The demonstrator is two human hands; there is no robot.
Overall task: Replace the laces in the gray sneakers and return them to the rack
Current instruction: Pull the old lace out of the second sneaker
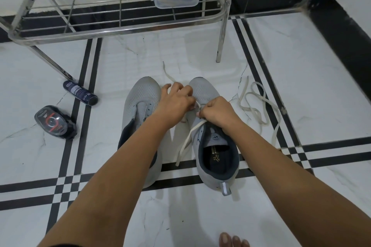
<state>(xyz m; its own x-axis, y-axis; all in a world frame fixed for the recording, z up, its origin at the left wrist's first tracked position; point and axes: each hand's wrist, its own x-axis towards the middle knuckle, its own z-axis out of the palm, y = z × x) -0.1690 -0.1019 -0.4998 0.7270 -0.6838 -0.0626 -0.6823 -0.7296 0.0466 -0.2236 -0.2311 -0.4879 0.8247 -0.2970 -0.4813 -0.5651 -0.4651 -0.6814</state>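
Centre frame: fingers of your left hand (176,102) and right hand (217,112) pinch the lace (188,138); slackening could unthread the sneaker (202,88).

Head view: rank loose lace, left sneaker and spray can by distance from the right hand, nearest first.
1. Loose lace: coiled immediately to the right of the right hand.
2. Left sneaker: across to the left, beside the shoe being laced.
3. Spray can: lying on its side, far left.
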